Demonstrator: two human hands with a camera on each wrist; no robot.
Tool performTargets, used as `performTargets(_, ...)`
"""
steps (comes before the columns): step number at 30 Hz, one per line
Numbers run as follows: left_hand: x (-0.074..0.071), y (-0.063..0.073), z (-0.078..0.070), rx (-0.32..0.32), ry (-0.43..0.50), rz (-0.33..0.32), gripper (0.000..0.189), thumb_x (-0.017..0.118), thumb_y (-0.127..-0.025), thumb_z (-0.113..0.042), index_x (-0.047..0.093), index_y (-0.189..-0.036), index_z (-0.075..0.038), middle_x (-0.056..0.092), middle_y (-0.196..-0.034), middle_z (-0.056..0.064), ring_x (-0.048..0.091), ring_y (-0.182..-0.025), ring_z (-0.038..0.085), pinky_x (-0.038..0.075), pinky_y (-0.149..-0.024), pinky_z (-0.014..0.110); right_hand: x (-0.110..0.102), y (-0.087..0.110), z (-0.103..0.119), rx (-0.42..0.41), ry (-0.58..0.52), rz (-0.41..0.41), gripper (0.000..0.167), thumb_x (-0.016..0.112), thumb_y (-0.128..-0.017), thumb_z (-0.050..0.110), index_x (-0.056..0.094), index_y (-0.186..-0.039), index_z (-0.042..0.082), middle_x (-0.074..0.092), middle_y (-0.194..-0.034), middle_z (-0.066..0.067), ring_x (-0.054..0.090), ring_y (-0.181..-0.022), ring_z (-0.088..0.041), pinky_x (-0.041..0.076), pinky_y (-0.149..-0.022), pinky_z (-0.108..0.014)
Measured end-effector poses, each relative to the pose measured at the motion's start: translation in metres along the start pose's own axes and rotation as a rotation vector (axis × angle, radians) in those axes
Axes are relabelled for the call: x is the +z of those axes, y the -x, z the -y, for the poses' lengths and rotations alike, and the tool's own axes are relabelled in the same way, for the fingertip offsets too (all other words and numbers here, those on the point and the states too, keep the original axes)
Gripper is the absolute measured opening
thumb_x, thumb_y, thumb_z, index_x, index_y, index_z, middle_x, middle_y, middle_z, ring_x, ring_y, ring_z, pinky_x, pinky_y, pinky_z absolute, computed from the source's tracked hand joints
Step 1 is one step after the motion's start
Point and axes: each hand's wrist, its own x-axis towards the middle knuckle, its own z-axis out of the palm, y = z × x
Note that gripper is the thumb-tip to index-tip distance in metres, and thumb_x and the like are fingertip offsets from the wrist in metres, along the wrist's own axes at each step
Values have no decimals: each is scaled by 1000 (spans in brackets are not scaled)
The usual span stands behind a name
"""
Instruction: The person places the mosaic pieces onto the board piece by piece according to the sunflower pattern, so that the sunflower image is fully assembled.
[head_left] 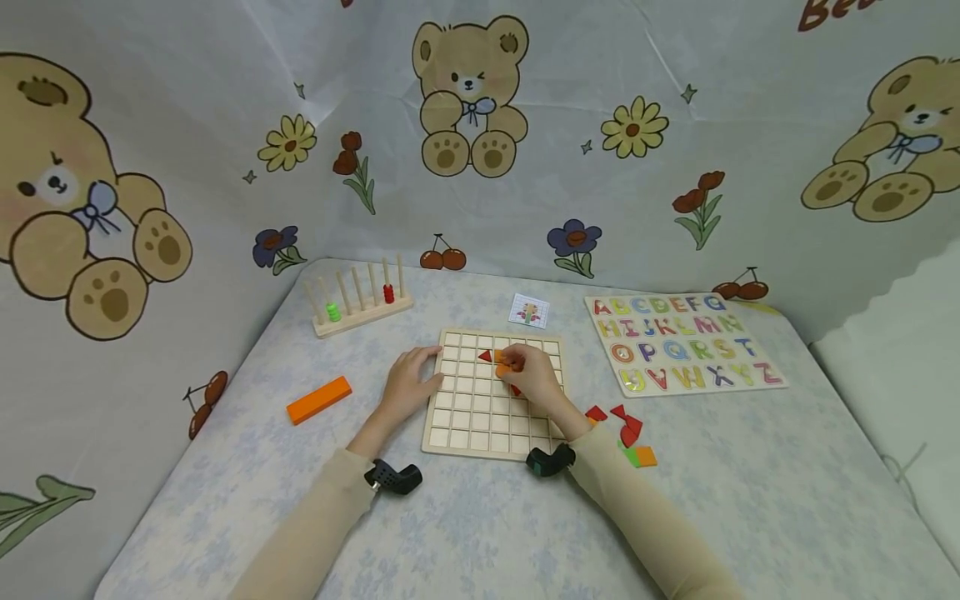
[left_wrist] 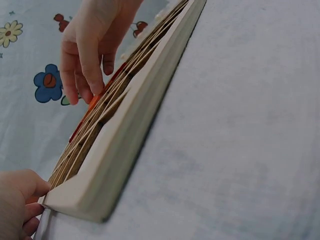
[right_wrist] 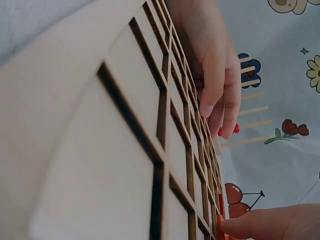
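A square wooden grid board (head_left: 459, 419) lies on the table between both hands. My left hand (head_left: 408, 383) rests at its left edge, thumb and fingers extended and touching the rim. Over the upper right part of the board, my right hand (head_left: 534, 379) pinches an orange piece (head_left: 501, 370) at the grid; its fingers partly hide it. In the left wrist view, orange (left_wrist: 93, 101) shows under the right fingertips. Close by on the grid lie a red triangle (head_left: 486, 356), another orange piece (head_left: 498, 356) and a partly hidden red piece (head_left: 515, 390).
Several loose red, green and orange pieces (head_left: 630, 429) lie right of the board. A pattern card (head_left: 529, 311) sits behind it. An alphabet board (head_left: 686, 343) is at the right, a peg stand (head_left: 363, 315) at back left, an orange block (head_left: 318, 400) at left.
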Motion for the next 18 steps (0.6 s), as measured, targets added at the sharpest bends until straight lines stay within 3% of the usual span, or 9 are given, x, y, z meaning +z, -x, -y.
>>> performTargets(10, 0, 0, -1, -2, 12, -10, 49, 63, -96, -21, 53, -142, -9, 53, -145, 13, 45, -135, 34, 34, -114, 56, -9, 9, -3, -27, -13, 16, 26, 69, -88, -5, 68, -113, -5, 68, -109, -21, 65, -96, -33, 56, -83, -41)
performTargets(18, 1, -1, 0, 10, -1, -15, 49, 63, -95, -21, 54, -141, -9, 55, -144, 13, 47, -133, 34, 35, -113, 56, -52, 37, -15, -36, 40, -3, 24, 67, -90, 0, 68, -113, -6, 70, -104, -22, 65, -90, -31, 54, -79, -36)
